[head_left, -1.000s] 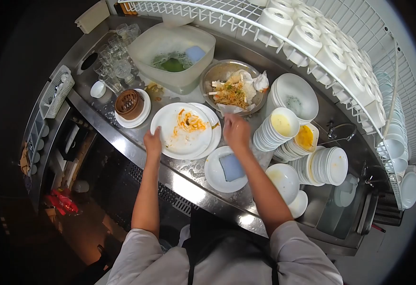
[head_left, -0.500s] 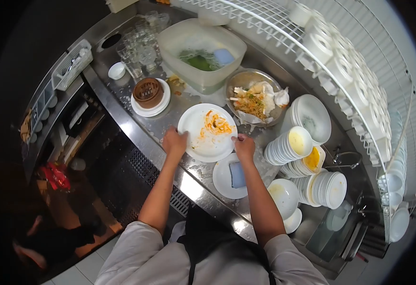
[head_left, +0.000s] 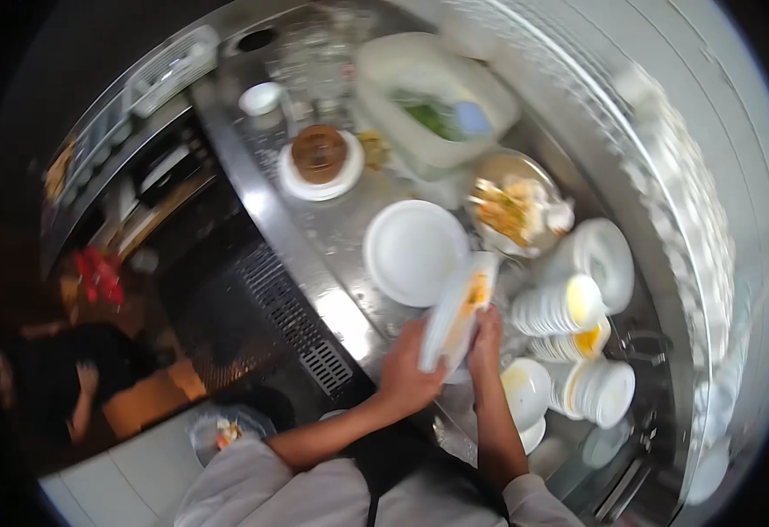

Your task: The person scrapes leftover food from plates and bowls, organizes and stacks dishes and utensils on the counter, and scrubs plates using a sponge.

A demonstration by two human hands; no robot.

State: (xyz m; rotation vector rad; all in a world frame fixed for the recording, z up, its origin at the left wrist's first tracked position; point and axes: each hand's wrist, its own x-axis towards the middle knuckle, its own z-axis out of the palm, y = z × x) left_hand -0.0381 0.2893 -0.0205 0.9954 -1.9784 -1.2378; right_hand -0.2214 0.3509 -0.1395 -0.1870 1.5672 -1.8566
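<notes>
Both my hands are closed on a white plate [head_left: 447, 318] smeared with orange food scraps. It is tipped steeply on edge, its soiled face turned right. My left hand [head_left: 409, 373] grips its lower left edge; my right hand [head_left: 484, 341] is at its lower right side, fingers blurred and partly hidden. Behind it a white plate [head_left: 411, 255] rests on the steel counter. Further right is a metal bowl [head_left: 549, 176] of food scraps. A bamboo steamer basket [head_left: 318, 154] sits on stacked white plates at the back left.
A plastic tub [head_left: 384, 66] of water stands at the back, near drinking glasses [head_left: 310, 57]. Stacked bowls [head_left: 542, 309] and plates [head_left: 608, 392] crowd the right. A wire rack [head_left: 569, 66] overhangs the counter. Below left are a waste bin [head_left: 257, 422] and another person [head_left: 68, 378].
The soiled plate has been lifted and tipped up, moving right and toward me, uncovering a white plate beneath. Both hands moved with it. My view has shifted, bringing the bin into sight.
</notes>
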